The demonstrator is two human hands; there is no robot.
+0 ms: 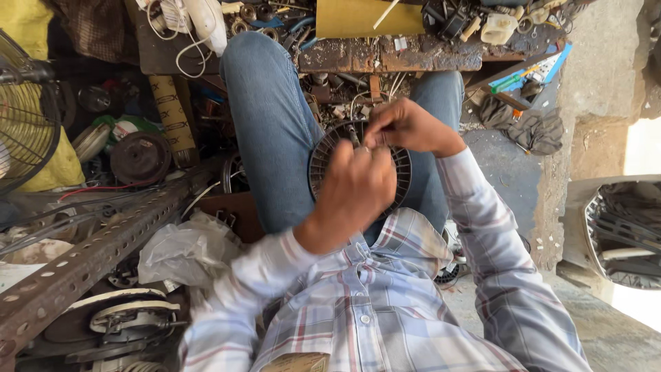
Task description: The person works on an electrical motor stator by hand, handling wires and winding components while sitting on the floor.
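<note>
Setting: cramped repair corner from what I can see on my feed, cluttered workbench (pixel 427 52) across the top of the frame, concrete wall (pixel 599 83) at the right, scrap piled all down the left side.

Main thing: a round black slotted motor cover (pixel 403 176), sitting in the lap on the blue jeans (pixel 268 124), dead centre of the frame. Only parts of its rim and ribs show, the hands cover the rest.

Left hand (pixel 354 189): centre frame, back of the hand toward the camera, laid over the middle of the cover with fingers curled down onto it. I can't tell what, if anything, is pinched underneath.

Right hand (pixel 410 127): just above and right of the left one, fingertips bunched tight in a pinch at the cover's upper edge. Something thin sits there (wire or a small tool, too small to call).

Sleeves: plaid shirt (pixel 385 296) fills the bottom centre.

Left side: perforated rusty angle iron (pixel 89 255) running diagonally in the lower left, a crumpled plastic bag (pixel 189 251) beside it, a dark pulley wheel (pixel 141 157) mid left, a wire fan guard (pixel 24 117) at the left edge.

Right side: a dark rag (pixel 533 127) on the floor in the upper right.
</note>
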